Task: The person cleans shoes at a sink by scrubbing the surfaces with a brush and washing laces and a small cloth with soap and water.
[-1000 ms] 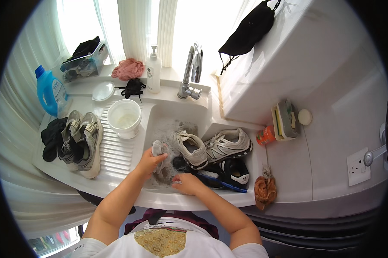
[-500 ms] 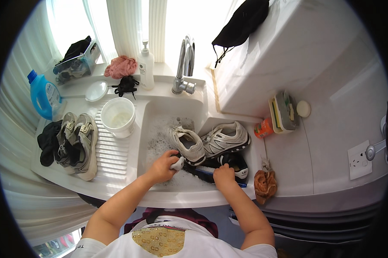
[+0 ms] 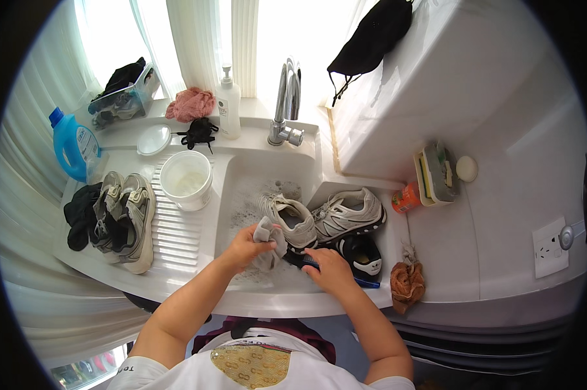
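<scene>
A limp light-grey piece like a cloth or insole (image 3: 270, 238) is pinched in my left hand (image 3: 244, 249), over the basin. My right hand (image 3: 331, 270) curls over the dark head of a brush (image 3: 311, 262); a blue handle end (image 3: 367, 283) shows beyond my wrist. A white sneaker (image 3: 289, 218) leans in the sink, between my hands and the suds. Beside it lies a second white sneaker (image 3: 348, 213) on its side. Nearer to my right hand sits a black shoe (image 3: 360, 255) with a white heel patch, partly covered by my fingers.
Soapy water lies in the basin (image 3: 220, 224) under the tap (image 3: 285, 104). A white bucket (image 3: 186, 205), grey sneakers (image 3: 136, 224) and a blue detergent bottle (image 3: 75, 146) stand on the left. A brown rag (image 3: 407, 286) hangs at the right edge, near a sponge holder (image 3: 435, 175).
My left hand has lifted the light-grey piece, so more of it shows. The right hand has slid left onto the brush head. The view has shifted slightly.
</scene>
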A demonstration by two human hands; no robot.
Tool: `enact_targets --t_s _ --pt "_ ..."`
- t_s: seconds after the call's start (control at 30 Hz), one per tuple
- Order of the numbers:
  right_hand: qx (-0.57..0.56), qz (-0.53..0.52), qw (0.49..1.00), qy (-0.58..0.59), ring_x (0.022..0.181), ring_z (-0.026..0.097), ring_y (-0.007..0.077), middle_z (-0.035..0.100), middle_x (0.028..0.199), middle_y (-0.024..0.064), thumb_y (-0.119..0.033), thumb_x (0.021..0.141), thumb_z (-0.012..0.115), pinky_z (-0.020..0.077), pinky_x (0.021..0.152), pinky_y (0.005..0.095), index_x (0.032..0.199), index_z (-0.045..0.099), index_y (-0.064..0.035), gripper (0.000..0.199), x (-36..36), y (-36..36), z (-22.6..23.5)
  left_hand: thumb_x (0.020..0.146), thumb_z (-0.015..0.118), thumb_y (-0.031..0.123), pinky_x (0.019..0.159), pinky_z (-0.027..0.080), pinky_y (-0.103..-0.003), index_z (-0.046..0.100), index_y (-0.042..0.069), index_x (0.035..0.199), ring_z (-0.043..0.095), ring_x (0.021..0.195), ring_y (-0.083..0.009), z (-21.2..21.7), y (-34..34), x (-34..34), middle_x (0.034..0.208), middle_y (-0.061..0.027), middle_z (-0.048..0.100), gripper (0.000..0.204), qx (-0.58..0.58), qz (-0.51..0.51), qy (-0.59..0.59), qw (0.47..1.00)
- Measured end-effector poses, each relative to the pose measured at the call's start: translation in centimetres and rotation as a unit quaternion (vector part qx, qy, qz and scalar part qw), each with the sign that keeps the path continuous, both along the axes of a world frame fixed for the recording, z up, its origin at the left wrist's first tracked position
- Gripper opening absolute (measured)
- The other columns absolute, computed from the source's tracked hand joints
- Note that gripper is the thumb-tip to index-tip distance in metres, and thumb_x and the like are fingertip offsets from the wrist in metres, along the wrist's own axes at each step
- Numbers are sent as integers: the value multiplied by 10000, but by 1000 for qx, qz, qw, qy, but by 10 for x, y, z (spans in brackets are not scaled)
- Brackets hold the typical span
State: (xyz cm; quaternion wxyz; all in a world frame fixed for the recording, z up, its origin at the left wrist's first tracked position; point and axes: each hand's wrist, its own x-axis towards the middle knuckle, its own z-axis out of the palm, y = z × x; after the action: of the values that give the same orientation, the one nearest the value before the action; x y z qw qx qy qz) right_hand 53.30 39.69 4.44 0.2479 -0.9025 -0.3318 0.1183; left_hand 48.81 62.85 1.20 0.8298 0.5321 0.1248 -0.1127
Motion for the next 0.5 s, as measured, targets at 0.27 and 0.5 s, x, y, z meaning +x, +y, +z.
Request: enact_targets --t_s 0.27,0.5 --pt "313 -116 907 258 625 538 70 595 739 17 -149 827 617 466 580 229 973 565 -13 206 11 74 -28 679 681 -48 828 458 -314 430 32 1214 557 901 -173 15 12 -18 1071 -63 529 597 -41 70 -5 997" --pt "475 -146 786 368 685 573 95 590 824 15 -125 885 538 492 605 254 953 519 -63 94 33 82 24 821 600 87 714 506 -347 443 20 1104 573 795 -204 5 39 -31 973 -120 545 330 -96 190 123 969"
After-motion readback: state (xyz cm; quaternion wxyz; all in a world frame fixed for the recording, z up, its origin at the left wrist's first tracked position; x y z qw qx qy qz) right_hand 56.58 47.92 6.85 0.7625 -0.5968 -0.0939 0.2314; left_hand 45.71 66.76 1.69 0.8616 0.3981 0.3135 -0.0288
